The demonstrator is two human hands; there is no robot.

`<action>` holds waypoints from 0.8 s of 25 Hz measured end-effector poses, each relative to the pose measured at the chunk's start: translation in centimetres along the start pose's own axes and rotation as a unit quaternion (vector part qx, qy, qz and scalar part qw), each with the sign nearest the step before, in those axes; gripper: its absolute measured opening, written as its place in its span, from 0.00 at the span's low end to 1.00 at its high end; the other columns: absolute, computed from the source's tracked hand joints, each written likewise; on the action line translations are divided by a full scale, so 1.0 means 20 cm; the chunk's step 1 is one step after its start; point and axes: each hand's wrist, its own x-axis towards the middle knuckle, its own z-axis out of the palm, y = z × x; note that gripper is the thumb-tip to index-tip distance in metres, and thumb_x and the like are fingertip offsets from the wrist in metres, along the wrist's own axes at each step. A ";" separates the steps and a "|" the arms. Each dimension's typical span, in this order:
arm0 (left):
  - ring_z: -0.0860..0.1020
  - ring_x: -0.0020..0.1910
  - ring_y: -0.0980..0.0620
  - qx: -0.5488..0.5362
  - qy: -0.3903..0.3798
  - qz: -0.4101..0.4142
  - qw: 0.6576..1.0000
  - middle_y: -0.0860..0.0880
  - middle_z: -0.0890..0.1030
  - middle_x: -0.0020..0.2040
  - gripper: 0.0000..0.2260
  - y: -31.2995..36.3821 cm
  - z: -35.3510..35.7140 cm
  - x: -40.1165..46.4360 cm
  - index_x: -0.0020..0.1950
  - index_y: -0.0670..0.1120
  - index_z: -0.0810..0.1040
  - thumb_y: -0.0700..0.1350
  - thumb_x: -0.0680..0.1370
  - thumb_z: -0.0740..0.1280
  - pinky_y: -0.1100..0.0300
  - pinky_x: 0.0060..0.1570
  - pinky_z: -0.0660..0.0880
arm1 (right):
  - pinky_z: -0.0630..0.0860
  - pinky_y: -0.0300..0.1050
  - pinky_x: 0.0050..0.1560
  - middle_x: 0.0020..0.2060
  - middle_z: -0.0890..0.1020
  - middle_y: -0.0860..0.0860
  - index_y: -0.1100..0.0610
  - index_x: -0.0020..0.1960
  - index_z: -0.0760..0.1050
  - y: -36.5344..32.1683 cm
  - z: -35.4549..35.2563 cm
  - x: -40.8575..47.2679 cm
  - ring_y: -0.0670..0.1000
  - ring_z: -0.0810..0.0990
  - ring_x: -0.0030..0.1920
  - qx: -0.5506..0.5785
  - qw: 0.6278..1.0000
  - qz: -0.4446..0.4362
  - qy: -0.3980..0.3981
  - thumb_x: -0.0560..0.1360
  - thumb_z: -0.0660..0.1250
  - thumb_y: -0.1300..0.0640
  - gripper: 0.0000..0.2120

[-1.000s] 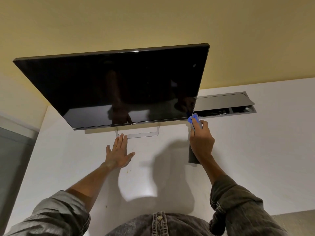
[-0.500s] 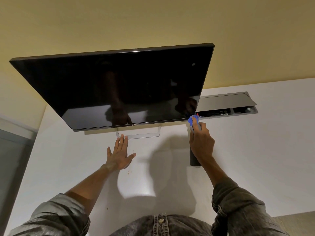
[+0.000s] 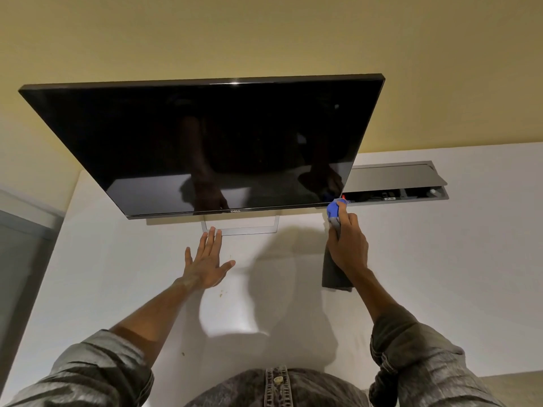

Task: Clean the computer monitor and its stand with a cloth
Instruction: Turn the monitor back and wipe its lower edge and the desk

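Plainly "DELL" on monitor (image 3: pixel 205 142) bezel

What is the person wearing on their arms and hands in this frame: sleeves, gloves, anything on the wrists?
Both arms wear grey, faded denim-like sleeves, pushed up so the forearms are bare: the left sleeve bunches near the elbow, the right sleeve shows stitched seams at its cuff. The left hand and right hand are bare, with no gloves, rings or watch visible. A matching shirt front with a metal button shows below.

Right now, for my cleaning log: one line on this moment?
right hand: holds spray bottle and cloth | left hand: flat on desk | monitor: unwiped
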 end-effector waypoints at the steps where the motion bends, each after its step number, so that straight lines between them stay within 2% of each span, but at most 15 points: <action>1: 0.31 0.76 0.48 0.003 -0.003 0.000 1.000 0.51 0.27 0.75 0.39 0.00 0.00 0.00 0.76 0.49 0.29 0.65 0.79 0.51 0.35 0.71 0.39 | 0.80 0.48 0.39 0.46 0.79 0.58 0.61 0.72 0.66 -0.01 0.01 0.00 0.53 0.78 0.38 0.021 1.000 0.013 -0.004 0.80 0.64 0.56 0.23; 4: 0.31 0.75 0.48 0.006 -0.011 -0.001 1.000 0.50 0.27 0.75 0.39 0.00 0.00 0.00 0.75 0.49 0.28 0.65 0.79 0.50 0.35 0.70 0.38 | 0.80 0.47 0.38 0.46 0.78 0.56 0.58 0.73 0.65 -0.05 0.06 -0.01 0.52 0.78 0.38 0.019 0.999 -0.011 -0.029 0.80 0.63 0.55 0.23; 6: 0.31 0.75 0.48 0.006 -0.011 -0.003 1.000 0.50 0.27 0.75 0.39 0.00 -0.01 0.01 0.75 0.49 0.28 0.65 0.79 0.50 0.35 0.70 0.38 | 0.80 0.47 0.35 0.45 0.79 0.56 0.57 0.73 0.67 -0.06 0.05 -0.02 0.53 0.78 0.36 -0.018 0.999 -0.035 -0.029 0.79 0.66 0.56 0.24; 10: 0.31 0.75 0.48 0.010 -0.012 -0.005 1.000 0.50 0.27 0.75 0.39 0.01 -0.01 0.00 0.75 0.49 0.28 0.65 0.79 0.50 0.35 0.71 0.38 | 0.77 0.44 0.30 0.42 0.81 0.59 0.59 0.67 0.74 0.01 -0.04 -0.02 0.55 0.77 0.32 -0.151 0.983 -0.087 0.064 0.70 0.75 0.59 0.26; 12: 0.31 0.76 0.48 0.008 -0.011 -0.006 1.000 0.50 0.27 0.75 0.39 0.01 -0.01 0.00 0.75 0.49 0.28 0.65 0.79 0.50 0.35 0.70 0.38 | 0.76 0.44 0.31 0.42 0.81 0.60 0.59 0.67 0.73 0.04 -0.06 -0.02 0.55 0.78 0.33 -0.172 0.978 -0.099 0.067 0.70 0.75 0.58 0.27; 15: 0.31 0.76 0.48 0.011 -0.011 -0.005 1.000 0.50 0.27 0.75 0.39 0.01 0.00 0.01 0.75 0.49 0.28 0.66 0.79 0.49 0.35 0.70 0.38 | 0.74 0.40 0.32 0.40 0.79 0.58 0.61 0.69 0.71 0.02 -0.04 -0.01 0.55 0.78 0.33 -0.110 0.992 -0.051 0.030 0.74 0.71 0.60 0.24; 17: 0.31 0.76 0.48 0.013 -0.011 -0.007 1.000 0.50 0.27 0.75 0.39 0.00 0.00 0.01 0.75 0.49 0.28 0.66 0.79 0.49 0.35 0.70 0.38 | 0.79 0.45 0.35 0.41 0.79 0.59 0.62 0.71 0.69 -0.05 -0.01 0.00 0.56 0.79 0.35 -0.030 0.999 0.001 0.021 0.77 0.67 0.59 0.23; 20: 0.31 0.76 0.48 0.012 -0.009 -0.008 1.000 0.50 0.27 0.75 0.39 0.00 0.00 0.01 0.75 0.49 0.28 0.65 0.79 0.49 0.35 0.70 0.38 | 0.82 0.48 0.39 0.43 0.80 0.58 0.60 0.69 0.70 -0.16 0.06 -0.02 0.54 0.80 0.38 0.017 1.000 -0.015 0.001 0.80 0.64 0.57 0.19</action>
